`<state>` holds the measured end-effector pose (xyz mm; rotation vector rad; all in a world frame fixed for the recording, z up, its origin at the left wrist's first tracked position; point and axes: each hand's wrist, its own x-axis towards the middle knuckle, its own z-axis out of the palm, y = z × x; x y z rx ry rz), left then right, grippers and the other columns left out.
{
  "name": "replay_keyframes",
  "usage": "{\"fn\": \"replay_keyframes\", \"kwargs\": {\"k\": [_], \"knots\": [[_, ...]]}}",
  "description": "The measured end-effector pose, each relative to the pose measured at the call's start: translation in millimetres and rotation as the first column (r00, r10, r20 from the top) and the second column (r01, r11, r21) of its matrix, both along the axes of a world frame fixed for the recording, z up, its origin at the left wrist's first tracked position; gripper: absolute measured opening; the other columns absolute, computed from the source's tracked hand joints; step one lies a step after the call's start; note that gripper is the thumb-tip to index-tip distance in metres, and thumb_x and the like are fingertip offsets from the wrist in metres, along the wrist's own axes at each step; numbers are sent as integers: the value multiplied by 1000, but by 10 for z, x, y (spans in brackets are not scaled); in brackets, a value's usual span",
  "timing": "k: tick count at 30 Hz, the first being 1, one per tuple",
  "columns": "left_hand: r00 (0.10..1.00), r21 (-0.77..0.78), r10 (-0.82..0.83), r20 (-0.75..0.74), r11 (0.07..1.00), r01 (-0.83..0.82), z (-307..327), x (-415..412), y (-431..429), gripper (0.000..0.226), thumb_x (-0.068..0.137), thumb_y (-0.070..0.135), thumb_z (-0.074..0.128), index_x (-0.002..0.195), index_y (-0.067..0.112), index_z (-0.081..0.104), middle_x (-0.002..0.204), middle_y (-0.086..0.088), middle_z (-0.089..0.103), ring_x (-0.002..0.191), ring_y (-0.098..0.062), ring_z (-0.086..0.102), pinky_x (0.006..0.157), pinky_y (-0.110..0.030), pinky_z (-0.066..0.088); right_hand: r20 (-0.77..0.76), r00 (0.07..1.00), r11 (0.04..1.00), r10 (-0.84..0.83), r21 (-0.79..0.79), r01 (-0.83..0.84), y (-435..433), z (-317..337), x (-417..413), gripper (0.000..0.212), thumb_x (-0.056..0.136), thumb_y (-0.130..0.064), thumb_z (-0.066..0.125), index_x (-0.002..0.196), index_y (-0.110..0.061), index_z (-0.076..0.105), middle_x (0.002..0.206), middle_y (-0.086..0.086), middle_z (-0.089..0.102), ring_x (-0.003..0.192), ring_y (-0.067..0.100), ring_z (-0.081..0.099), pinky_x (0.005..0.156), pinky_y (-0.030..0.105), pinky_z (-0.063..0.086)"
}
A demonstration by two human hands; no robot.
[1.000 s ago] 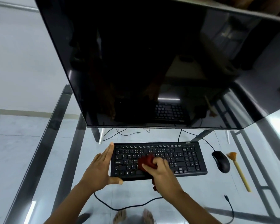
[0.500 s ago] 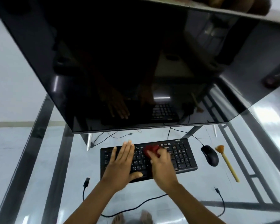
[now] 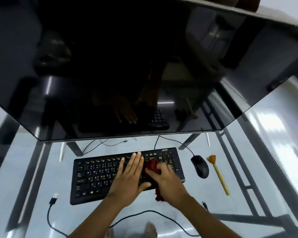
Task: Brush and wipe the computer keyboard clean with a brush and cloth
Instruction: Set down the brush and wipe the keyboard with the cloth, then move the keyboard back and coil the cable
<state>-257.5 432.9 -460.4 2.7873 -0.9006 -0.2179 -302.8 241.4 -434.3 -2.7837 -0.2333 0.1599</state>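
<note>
A black keyboard [image 3: 96, 176] lies on the glass table below the monitor. My left hand [image 3: 129, 176] rests flat on its middle keys, fingers together and stretched out, holding nothing. My right hand [image 3: 167, 179] presses a bunched red cloth [image 3: 151, 166] onto the keys at the right side, just left of the number pad. A loose end of the cloth hangs below the keyboard's front edge under my wrist. The brush [image 3: 218, 174], with orange bristles and a yellow handle, lies on the table right of the mouse, away from both hands.
A large dark monitor [image 3: 127, 66] overhangs the keyboard's far side. A black mouse [image 3: 200, 166] sits right of the keyboard. A loose USB cable [image 3: 52, 201] lies at the front left. The glass table [image 3: 265, 160] has metal bars beneath; bare feet show through it.
My left hand moved from the keyboard's left edge onto the middle keys. My right hand slid the red cloth rightward and toward the far rows. The camera view shifted.
</note>
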Motion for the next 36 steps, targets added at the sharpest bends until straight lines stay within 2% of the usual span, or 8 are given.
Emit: {"fn": "replay_keyframes", "kwargs": {"k": [5,11,15,17,20,27,31,36], "knots": [[1000,42,19,9,999,-19,-30,-31,-119,85,94,70,20,150,6,27,159,-9,22,147,-23,18,112,-52,15,99,965,970,-243,8,244,-362,93,425,45,98,-20,51,141,-31,48,131,8,39,121,26,38,99,40,45],[998,40,59,12,997,-60,22,-68,-129,83,94,69,25,152,9,23,161,-5,13,149,-17,3,115,-49,8,97,980,984,171,-64,-165,-232,-54,84,71,74,-18,78,138,-30,50,120,6,49,103,25,54,74,33,57],[986,-103,166,-34,980,-169,187,-73,-365,82,95,69,25,154,14,9,162,2,-2,148,-10,-11,117,-46,-4,0,993,979,-117,166,115,-595,83,291,50,90,-16,63,133,-39,52,128,2,42,116,24,43,91,35,46],[986,-157,161,-46,973,-167,313,-37,-631,78,97,65,25,154,17,3,161,5,-9,146,-7,-17,117,-44,-7,68,972,962,-226,171,212,-805,291,335,19,94,-34,61,113,-35,59,116,-4,50,107,22,56,80,29,48],[994,-208,99,-43,972,-105,485,30,-1111,74,99,61,22,154,19,-5,160,7,-15,144,-6,-22,118,-42,-9,28,932,910,-361,230,345,-1201,597,239,23,87,-51,65,94,-31,55,100,6,57,69,23,65,55,36,53],[994,-128,-111,-26,986,106,557,34,-2032,74,98,60,18,151,19,-14,158,6,-22,141,-6,-30,117,-43,-11,38,787,763,-616,279,583,-2308,594,-186,13,87,-57,60,86,-46,52,111,5,63,56,29,63,52,39,53],[983,-46,-168,-66,985,166,481,-37,-2283,75,98,60,18,152,17,-13,157,4,-25,141,-8,-31,119,-45,-9,-107,796,774,-595,191,604,-2555,401,-404,23,95,-39,48,100,-61,53,111,7,57,82,37,65,65,46,59],[974,12,-199,-106,979,202,383,-84,-2436,82,88,66,1,152,17,-13,157,3,-26,141,-10,-31,119,-45,-10,-34,825,825,-564,-73,560,-2599,124,-553,32,87,-30,74,115,-27,59,115,4,53,78,30,68,61,39,62]]}}
